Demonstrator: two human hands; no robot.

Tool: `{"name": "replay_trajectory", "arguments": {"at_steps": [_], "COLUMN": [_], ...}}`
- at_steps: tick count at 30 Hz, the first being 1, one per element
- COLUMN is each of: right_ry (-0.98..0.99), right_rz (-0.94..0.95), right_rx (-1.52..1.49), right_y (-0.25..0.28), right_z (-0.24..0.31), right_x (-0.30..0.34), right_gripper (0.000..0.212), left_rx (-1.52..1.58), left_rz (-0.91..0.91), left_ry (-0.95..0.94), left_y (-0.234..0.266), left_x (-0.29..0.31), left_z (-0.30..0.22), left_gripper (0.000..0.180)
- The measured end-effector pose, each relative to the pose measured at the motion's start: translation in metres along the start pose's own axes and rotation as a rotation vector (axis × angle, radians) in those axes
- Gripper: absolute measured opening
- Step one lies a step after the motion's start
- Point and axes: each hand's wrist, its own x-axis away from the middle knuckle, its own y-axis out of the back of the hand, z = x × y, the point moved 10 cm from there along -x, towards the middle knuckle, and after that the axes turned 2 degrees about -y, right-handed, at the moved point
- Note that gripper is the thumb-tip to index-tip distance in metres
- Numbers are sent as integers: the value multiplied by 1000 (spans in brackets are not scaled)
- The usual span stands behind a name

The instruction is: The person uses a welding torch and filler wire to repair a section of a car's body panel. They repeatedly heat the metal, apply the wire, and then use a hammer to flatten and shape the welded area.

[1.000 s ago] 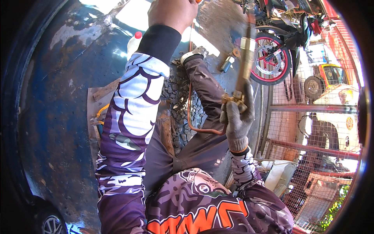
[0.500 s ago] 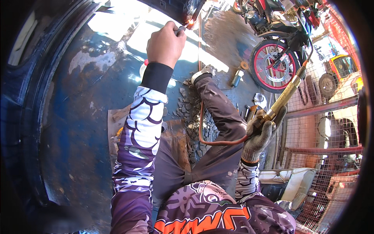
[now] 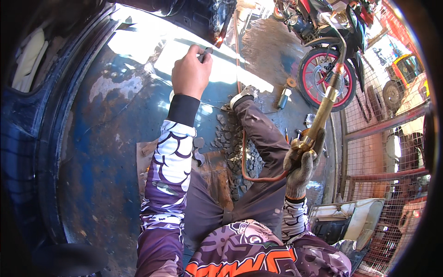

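Observation:
My bare left hand (image 3: 191, 73) is closed around a small dark object (image 3: 205, 54) that pokes out between thumb and fingers; its kind does not show. Just beyond it, an orange glow (image 3: 219, 41) burns at the lower corner of a dark metal panel (image 3: 203, 21). A grey knit glove covers my right hand (image 3: 302, 159), which grips a brass gas torch (image 3: 323, 108) by its handle. The torch tube points up and away, its bent tip in front of the motorcycle. From the torch's handle end a reddish-brown hose (image 3: 244, 159) loops over my leg.
A motorcycle with a red-rimmed wheel (image 3: 327, 78) stands at the far right beside a red mesh fence (image 3: 369, 184). A small bottle (image 3: 284, 99) and a rusty disc (image 3: 291, 82) lie on the floor. Broken chips (image 3: 230, 134) are scattered between my legs. A dark vehicle body (image 3: 32, 138) borders the left.
My right hand has swung the torch leftward and more upright. My left hand has drawn slightly back from the glowing corner, still pinching the small object. The view has shifted a little.

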Motion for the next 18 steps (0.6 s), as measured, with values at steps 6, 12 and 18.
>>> {"name": "replay_trajectory", "arguments": {"at_steps": [6,12,18], "right_ry": [-229,-456,-477], "right_rz": [257,301,262], "right_rx": [62,336,187], "right_y": [-23,-3,26], "right_z": [-36,-66,-96], "right_x": [13,49,57], "right_gripper": [85,84,86], "left_rx": [106,188,-117], "left_rz": [46,-30,-277], "left_ry": [-68,140,540], "left_y": [17,94,89], "left_x": [8,82,371], "left_z": [20,178,351], "left_gripper": [28,40,40]}}
